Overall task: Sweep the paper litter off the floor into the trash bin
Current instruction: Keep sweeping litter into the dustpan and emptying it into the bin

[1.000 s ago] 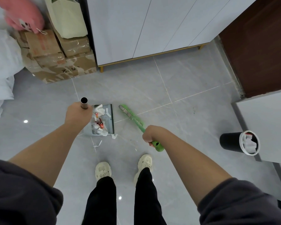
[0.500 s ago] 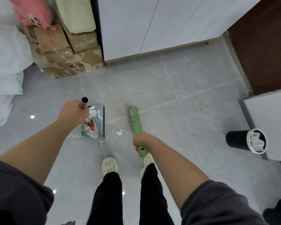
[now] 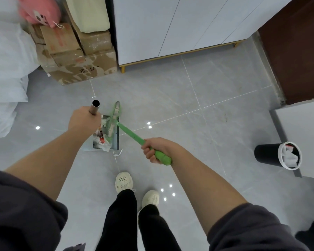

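Note:
My left hand (image 3: 82,120) grips the metal handle (image 3: 95,107) of a grey dustpan (image 3: 116,140) that stands on the tiled floor in front of my feet. Crumpled white and red paper litter (image 3: 104,142) lies inside the pan. My right hand (image 3: 157,150) grips the green handle of a small broom (image 3: 130,133), whose head (image 3: 114,115) sits over the pan's mouth. One small white paper scrap (image 3: 117,153) lies on the floor just outside the pan. A black trash bin (image 3: 268,154) with a white rim stands at the right, with paper inside it.
Stacked cardboard boxes (image 3: 76,57) stand at the back left beside a white cabinet (image 3: 170,24). White bedding (image 3: 5,69) fills the left edge. A brown door (image 3: 297,51) and a white unit (image 3: 301,134) are at the right. My shoes (image 3: 124,182) are near the pan.
The broom swung left from the open floor to the dustpan's mouth, and the loose scrap that lay between pan and broom is gone from the floor. My left hand kept holding the pan handle.

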A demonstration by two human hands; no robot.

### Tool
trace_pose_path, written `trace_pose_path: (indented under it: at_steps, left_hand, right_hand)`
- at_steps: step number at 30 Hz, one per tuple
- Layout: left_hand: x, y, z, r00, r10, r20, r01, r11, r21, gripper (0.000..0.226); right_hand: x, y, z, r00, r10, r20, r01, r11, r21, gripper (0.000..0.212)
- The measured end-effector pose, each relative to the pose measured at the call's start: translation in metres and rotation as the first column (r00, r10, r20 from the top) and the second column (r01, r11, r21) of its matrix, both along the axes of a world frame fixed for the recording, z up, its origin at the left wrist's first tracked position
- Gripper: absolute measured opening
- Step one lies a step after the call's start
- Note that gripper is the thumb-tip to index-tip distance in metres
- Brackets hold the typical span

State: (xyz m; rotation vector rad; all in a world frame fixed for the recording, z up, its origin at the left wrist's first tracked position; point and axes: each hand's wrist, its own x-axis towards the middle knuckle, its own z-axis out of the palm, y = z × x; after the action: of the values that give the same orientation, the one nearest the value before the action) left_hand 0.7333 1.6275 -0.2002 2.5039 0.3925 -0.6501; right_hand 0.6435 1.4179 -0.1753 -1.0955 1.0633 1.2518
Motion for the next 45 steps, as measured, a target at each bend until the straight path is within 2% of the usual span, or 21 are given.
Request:
trace_pose_path:
  at_steps: [1, 3, 5, 7, 11, 18, 20, 23, 28, 30, 32, 34, 40, 43, 45]
  left_hand:
    - [-0.002, 0.003, 0.0, 1.0, 0.018, 0.013, -0.018, 1.0, 0.003, 0.034]
    - [-0.01, 0.008, 0.0, 0.998, 0.043, 0.042, -0.044, 0.999, 0.012, 0.031]
    - [-0.02, 0.012, -0.002, 0.996, 0.065, 0.064, -0.066, 0.998, 0.013, 0.03]
    - [-0.034, 0.012, -0.002, 0.995, 0.061, 0.074, -0.062, 0.998, 0.013, 0.032]
    - [-0.062, 0.012, 0.0, 0.993, 0.023, 0.117, -0.029, 0.998, 0.048, 0.033]
    - [-0.094, 0.033, 0.0, 0.987, 0.022, 0.158, -0.041, 0.992, 0.118, 0.035]
    - [-0.099, 0.045, -0.004, 0.989, 0.009, 0.146, -0.029, 0.991, 0.134, 0.035]
    - [-0.1, 0.059, -0.006, 0.99, -0.046, 0.134, 0.026, 0.988, 0.149, 0.036]
    - [-0.095, 0.073, -0.007, 0.995, -0.064, 0.074, 0.054, 0.99, 0.127, 0.032]
    - [-0.093, 0.077, -0.008, 0.998, -0.065, 0.021, 0.063, 0.992, 0.108, 0.032]
    - [-0.09, 0.078, -0.009, 0.998, -0.059, -0.006, 0.059, 0.993, 0.099, 0.033]
    - [-0.085, 0.076, -0.008, 0.997, -0.073, -0.005, 0.073, 0.993, 0.094, 0.034]
    - [-0.076, 0.07, -0.001, 0.993, -0.117, 0.004, 0.116, 0.989, 0.088, 0.041]
    - [-0.074, 0.074, -0.002, 0.993, -0.121, -0.003, 0.121, 0.99, 0.077, 0.04]
    - [-0.072, 0.075, -0.002, 0.993, -0.115, 0.001, 0.114, 0.99, 0.081, 0.036]
  right_hand:
    - [-0.003, -0.005, 0.003, 0.996, 0.091, 0.024, -0.09, 0.995, -0.048, 0.048]
    - [-0.011, -0.013, 0.009, 0.934, 0.346, 0.089, -0.328, 0.929, -0.17, 0.04]
    - [-0.019, -0.017, 0.017, 0.783, 0.612, 0.113, -0.563, 0.774, -0.29, 0.03]
    - [-0.031, -0.024, 0.02, 0.668, 0.741, 0.071, -0.675, 0.643, -0.361, 0.033]
    - [-0.062, -0.041, 0.026, 0.593, 0.805, 0.005, -0.723, 0.535, -0.436, 0.034]
    - [-0.118, -0.066, 0.016, 0.6, 0.789, -0.133, -0.726, 0.467, -0.504, 0.029]
    - [-0.13, -0.069, 0.01, 0.612, 0.77, -0.177, -0.73, 0.466, -0.5, 0.021]
    - [-0.142, -0.067, 0.003, 0.678, 0.697, -0.234, -0.701, 0.516, -0.493, 0.022]
    - [-0.141, -0.04, -0.01, 0.771, 0.612, -0.179, -0.617, 0.646, -0.449, 0.037]
    - [-0.137, -0.023, -0.015, 0.87, 0.473, -0.138, -0.485, 0.771, -0.414, 0.033]
    - [-0.132, -0.003, -0.016, 0.941, 0.319, -0.117, -0.338, 0.843, -0.418, 0.031]
    - [-0.124, 0.021, -0.023, 0.963, 0.253, -0.09, -0.268, 0.874, -0.405, 0.03]
    - [-0.085, 0.099, -0.019, 0.982, 0.184, -0.044, -0.189, 0.972, -0.138, 0.014]
    - [-0.072, 0.108, -0.01, 0.994, 0.096, -0.044, -0.098, 0.995, -0.03, 0.027]
    - [-0.068, 0.106, -0.001, 0.996, 0.072, -0.059, -0.07, 0.996, 0.049, 0.027]
